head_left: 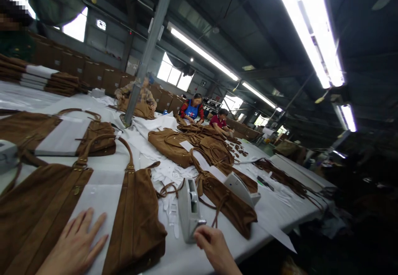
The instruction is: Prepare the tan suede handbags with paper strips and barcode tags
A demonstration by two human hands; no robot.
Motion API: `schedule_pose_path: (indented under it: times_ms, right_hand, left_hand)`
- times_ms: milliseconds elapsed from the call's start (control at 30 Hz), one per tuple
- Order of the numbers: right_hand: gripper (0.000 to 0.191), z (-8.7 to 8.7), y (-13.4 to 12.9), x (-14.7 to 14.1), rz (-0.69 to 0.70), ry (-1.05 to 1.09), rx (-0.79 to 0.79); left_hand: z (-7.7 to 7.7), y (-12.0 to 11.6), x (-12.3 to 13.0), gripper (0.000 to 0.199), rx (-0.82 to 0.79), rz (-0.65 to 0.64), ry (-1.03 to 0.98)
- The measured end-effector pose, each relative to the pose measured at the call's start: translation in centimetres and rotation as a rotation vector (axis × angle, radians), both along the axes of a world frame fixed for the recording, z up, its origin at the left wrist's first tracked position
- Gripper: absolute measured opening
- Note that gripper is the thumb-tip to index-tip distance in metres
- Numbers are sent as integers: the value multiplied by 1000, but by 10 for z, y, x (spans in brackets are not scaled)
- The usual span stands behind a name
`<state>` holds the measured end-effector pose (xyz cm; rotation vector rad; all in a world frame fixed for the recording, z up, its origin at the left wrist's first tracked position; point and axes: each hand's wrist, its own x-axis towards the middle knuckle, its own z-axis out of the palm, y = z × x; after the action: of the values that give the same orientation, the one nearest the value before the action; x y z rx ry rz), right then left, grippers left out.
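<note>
A brown suede handbag (137, 221) lies flat in front of me with its handles pointing away. Round its middle runs a white paper band (101, 192). My left hand (77, 242) rests on the band and the suede, its fingers spread. At the front end of a grey tape dispenser (185, 213), my right hand (213, 242) has its thumb and fingers pinched together by the cutting edge. Whatever lies between those fingertips is too small to make out.
Another banded handbag (99, 138) lies behind this one. A second tape dispenser (239, 188) leans on a brown bag at right. More bags (174, 146) and straps (282, 177) cover the white table (267, 221). A metal post (149, 47) rises from it; several people work beyond.
</note>
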<state>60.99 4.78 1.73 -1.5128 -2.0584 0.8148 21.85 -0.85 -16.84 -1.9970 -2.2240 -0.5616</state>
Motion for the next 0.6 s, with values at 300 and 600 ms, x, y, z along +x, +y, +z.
schedule_pose_path:
  times_ms: [300,600]
  right_hand:
    - [15,63,71,-160,811,-294,-6]
    - [19,59,143,-310,1164,-801,338]
  left_hand:
    - [39,-2,4,58,-113,29,-109]
    - [-25,27,-17,50,285,-26,252]
